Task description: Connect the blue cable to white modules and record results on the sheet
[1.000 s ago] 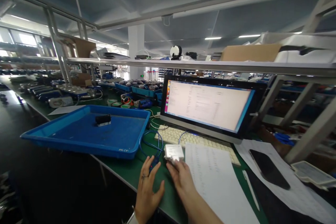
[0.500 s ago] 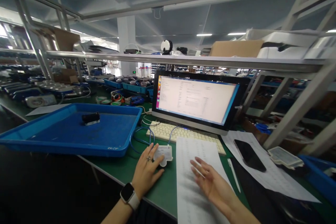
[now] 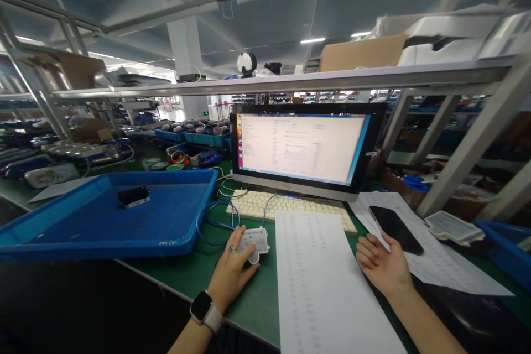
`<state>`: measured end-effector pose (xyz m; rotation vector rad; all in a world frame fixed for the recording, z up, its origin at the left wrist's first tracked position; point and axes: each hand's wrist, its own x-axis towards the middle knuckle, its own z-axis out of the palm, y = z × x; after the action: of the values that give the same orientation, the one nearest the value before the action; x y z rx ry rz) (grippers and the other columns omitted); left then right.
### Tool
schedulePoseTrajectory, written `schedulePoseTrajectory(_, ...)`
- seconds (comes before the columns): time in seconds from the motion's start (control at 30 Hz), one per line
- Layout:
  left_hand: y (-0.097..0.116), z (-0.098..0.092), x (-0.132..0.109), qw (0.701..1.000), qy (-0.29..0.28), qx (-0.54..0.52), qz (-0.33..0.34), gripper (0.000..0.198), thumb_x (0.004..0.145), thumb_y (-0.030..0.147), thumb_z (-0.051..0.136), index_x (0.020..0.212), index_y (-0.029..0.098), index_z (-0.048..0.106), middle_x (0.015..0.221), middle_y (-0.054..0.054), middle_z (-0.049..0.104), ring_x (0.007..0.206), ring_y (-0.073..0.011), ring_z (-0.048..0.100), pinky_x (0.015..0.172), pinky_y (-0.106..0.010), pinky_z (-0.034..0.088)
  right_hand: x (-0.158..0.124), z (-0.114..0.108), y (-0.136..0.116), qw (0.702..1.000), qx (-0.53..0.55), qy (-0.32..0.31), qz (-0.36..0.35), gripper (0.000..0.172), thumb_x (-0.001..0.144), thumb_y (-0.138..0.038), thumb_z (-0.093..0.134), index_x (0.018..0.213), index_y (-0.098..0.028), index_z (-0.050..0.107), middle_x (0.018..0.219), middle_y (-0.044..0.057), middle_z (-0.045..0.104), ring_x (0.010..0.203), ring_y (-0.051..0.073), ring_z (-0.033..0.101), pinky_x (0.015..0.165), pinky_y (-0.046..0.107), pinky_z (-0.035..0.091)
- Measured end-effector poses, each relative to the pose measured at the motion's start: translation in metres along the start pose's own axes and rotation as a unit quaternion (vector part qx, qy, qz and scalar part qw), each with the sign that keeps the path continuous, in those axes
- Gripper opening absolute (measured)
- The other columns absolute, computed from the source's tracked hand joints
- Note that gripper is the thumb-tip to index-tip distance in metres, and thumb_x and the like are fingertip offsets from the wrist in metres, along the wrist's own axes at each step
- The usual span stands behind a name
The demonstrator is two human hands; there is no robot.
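A small white plastic box (image 3: 254, 243) with a blue cable sits on the green bench. My left hand (image 3: 233, 272), wearing a ring and a watch, grips its left side, one finger lying across the top and the others along the edge. My right hand (image 3: 384, 266) is held palm partly up by the right edge of a printed sheet (image 3: 315, 282), its fingers curled in. Whether something lies inside those fingers is hidden. Just beyond this hand a black phone (image 3: 396, 229) rests on another paper (image 3: 452, 271).
A blue tray (image 3: 166, 204) with a black part (image 3: 133, 196) stands at the left. Behind the sheet are a keyboard (image 3: 290, 207) and a lit monitor (image 3: 296, 146). A white plastic piece (image 3: 452, 228) and a blue bin (image 3: 508, 249) stand right. A shelf (image 3: 282, 84) crosses above.
My right hand has moved right, off the printed sheet, and its fingers have curled. The white pen seen there earlier is now out of sight. My left hand stays on the box.
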<state>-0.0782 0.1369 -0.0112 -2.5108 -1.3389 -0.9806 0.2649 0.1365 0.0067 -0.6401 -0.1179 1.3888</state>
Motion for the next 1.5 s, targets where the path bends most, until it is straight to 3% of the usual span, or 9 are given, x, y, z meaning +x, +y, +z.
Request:
schedulePoseTrajectory(0.1,0.000,0.000,-0.001,1.000,-0.004,-0.004,-0.008,0.028,0.077,0.020,0.059,0.104,0.020,0.056,0.140,-0.014,0.031,0.128,-0.0304,0.032,0.098,-0.047,0.043,-0.008,0.002,-0.002,0.999,0.034,0.006,0.000,0.032,0.080,-0.029,0.044,0.052,-0.019,0.032,0.044,-0.007,0.027,0.032,0.006,0.022,0.028,0.019,0.017)
schedulePoseTrajectory(0.3,-0.002,0.001,-0.002,1.000,-0.019,-0.003,-0.010,0.027,0.080,0.020,0.056,0.107,0.019,0.054,0.141,-0.014,0.026,0.131,-0.0302,0.028,0.100,-0.047,0.040,-0.019,0.005,-0.019,0.990,0.075,0.086,-0.083,0.042,0.085,-0.030,0.040,0.049,-0.019,0.021,0.038,-0.006,0.021,0.032,0.008,0.015,0.028,0.023,0.013)
schedulePoseTrajectory(0.4,-0.001,0.001,-0.002,1.000,-0.020,-0.001,-0.008,0.026,0.080,0.021,0.055,0.106,0.019,0.054,0.141,-0.014,0.026,0.130,-0.0300,0.028,0.101,-0.047,0.040,-0.016,0.001,-0.022,0.988,0.067,0.107,-0.092,0.045,0.090,-0.033,0.034,0.050,-0.019,0.020,0.037,-0.007,0.020,0.031,0.008,0.013,0.028,0.024,0.011)
schedulePoseTrajectory(0.6,0.000,0.001,-0.001,1.000,-0.020,-0.004,-0.010,0.028,0.079,0.021,0.056,0.107,0.020,0.055,0.141,-0.013,0.026,0.130,-0.0307,0.029,0.099,-0.047,0.041,-0.010,-0.004,-0.017,0.990,0.038,0.115,-0.066,0.043,0.096,-0.031,0.021,0.054,-0.020,0.018,0.036,-0.008,0.022,0.028,0.007,0.017,0.028,0.023,0.010)
schedulePoseTrajectory(0.93,0.001,0.000,-0.001,1.000,-0.024,-0.002,-0.014,0.027,0.079,0.020,0.056,0.105,0.020,0.056,0.140,-0.014,0.028,0.130,-0.0315,0.029,0.099,-0.048,0.041,-0.006,-0.012,-0.017,0.987,-0.008,0.132,-0.087,0.037,0.093,-0.026,0.030,0.058,-0.021,0.018,0.037,-0.010,0.021,0.027,0.007,0.018,0.029,0.023,0.011)
schedulePoseTrajectory(1.3,0.002,-0.001,0.000,1.000,-0.009,-0.007,-0.012,0.029,0.076,0.018,0.059,0.105,0.021,0.056,0.140,-0.012,0.030,0.128,-0.0308,0.032,0.098,-0.046,0.042,-0.009,-0.008,-0.018,0.986,0.015,0.146,-0.080,0.038,0.092,-0.023,0.031,0.055,-0.020,0.020,0.035,-0.008,0.023,0.026,0.007,0.019,0.027,0.023,0.010)
schedulePoseTrajectory(1.5,0.001,0.000,-0.001,1.000,-0.011,-0.008,-0.008,0.028,0.078,0.019,0.057,0.106,0.021,0.054,0.139,-0.014,0.029,0.130,-0.0305,0.029,0.099,-0.047,0.041,-0.011,-0.010,-0.020,0.987,0.010,0.130,-0.094,0.041,0.088,-0.029,0.030,0.051,-0.020,0.017,0.034,-0.006,0.023,0.027,0.008,0.019,0.028,0.024,0.012)
